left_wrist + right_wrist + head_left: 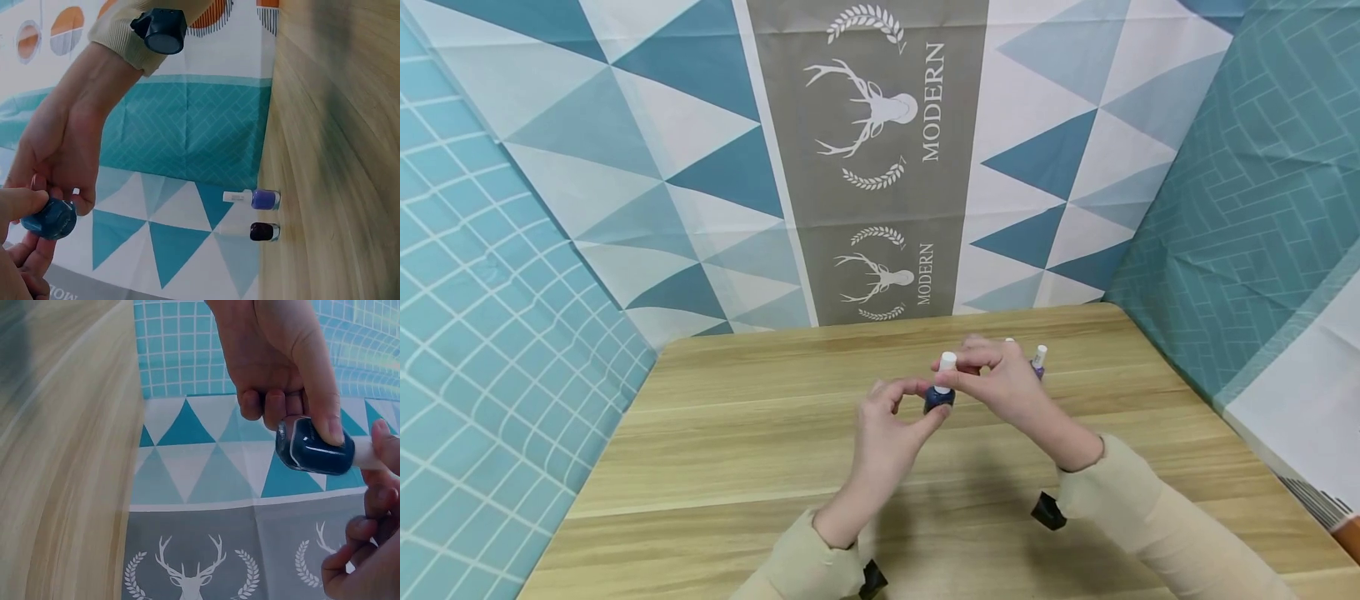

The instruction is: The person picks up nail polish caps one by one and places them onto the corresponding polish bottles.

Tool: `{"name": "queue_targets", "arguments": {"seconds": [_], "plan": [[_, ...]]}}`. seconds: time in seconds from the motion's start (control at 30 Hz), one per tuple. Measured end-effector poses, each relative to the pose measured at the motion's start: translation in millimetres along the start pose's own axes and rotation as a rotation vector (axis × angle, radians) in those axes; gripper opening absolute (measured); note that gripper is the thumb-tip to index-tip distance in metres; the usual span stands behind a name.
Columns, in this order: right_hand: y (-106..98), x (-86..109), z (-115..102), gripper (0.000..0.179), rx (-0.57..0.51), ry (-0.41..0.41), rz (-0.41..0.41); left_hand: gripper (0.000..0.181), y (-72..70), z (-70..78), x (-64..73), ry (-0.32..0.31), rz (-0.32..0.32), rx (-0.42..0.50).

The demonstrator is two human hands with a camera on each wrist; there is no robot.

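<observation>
A dark blue nail polish bottle (pixel 938 399) with a white cap (pixel 948 361) is held up above the wooden table. My left hand (pixel 886 433) grips the glass body between thumb and fingers. From the right, my right hand (pixel 1000 379) pinches the white cap. The right wrist view shows the blue bottle (pixel 315 447) lying sideways in the picture, left thumb across its glass and right fingertips at the cap. In the left wrist view the base of the blue bottle (pixel 51 219) faces the camera.
Behind my right hand stand a purple nail polish bottle (pixel 265 199) and a very dark one (pixel 264 232), both upright on the wooden table (pixel 715 450). Patterned cloth hangs behind and at both sides of the table. A black wrist camera (pixel 1048 511) hangs under the right sleeve.
</observation>
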State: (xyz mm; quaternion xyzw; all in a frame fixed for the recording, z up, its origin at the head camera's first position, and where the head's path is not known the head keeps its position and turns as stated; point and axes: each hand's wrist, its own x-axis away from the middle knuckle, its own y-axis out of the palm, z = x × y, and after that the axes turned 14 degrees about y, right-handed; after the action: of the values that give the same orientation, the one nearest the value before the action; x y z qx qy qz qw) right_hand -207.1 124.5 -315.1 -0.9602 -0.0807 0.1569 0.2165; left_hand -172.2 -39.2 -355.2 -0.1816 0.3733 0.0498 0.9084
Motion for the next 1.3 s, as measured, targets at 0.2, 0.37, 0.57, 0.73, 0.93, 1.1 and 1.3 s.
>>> {"name": "queue_targets", "arguments": {"seconds": [0.2, 0.37, 0.57, 0.73, 0.93, 1.1, 1.3], "plan": [[1, -2.3, -6, 0.006, 0.046, 0.022, -0.013, 0.026, -0.5, -2.4, -0.2, 0.044, -0.01, -0.032], [-10, -6.0, -5, 0.01, 0.095, -0.004, -0.074, 0.026, -4.2, -0.3, -3.4, -0.002, -0.027, -0.039], [-16, -8.0, -7, 0.019, 0.117, 0.01, -0.058, 0.026, -5.7, -0.2, -5.6, -0.031, -0.026, -0.021], [-24, -9.4, -13, 0.016, 0.144, 0.014, -0.023, 0.032, -6.7, -1.6, -7.3, -0.005, -0.028, -0.022], [-38, -12.1, -15, 0.018, 0.165, 0.032, 0.015, 0.049, -15.8, -3.3, -14.3, 0.062, -0.104, -0.02], [-55, -14.5, -6, 0.019, 0.227, 0.045, 0.074, 0.053, -35.6, -9.0, -21.4, 0.197, -0.145, -0.11], [-74, -21.5, 15, 0.018, 0.274, 0.048, 0.151, 0.061, -63.3, -25.2, -27.1, 0.381, -0.168, -0.326]]}}
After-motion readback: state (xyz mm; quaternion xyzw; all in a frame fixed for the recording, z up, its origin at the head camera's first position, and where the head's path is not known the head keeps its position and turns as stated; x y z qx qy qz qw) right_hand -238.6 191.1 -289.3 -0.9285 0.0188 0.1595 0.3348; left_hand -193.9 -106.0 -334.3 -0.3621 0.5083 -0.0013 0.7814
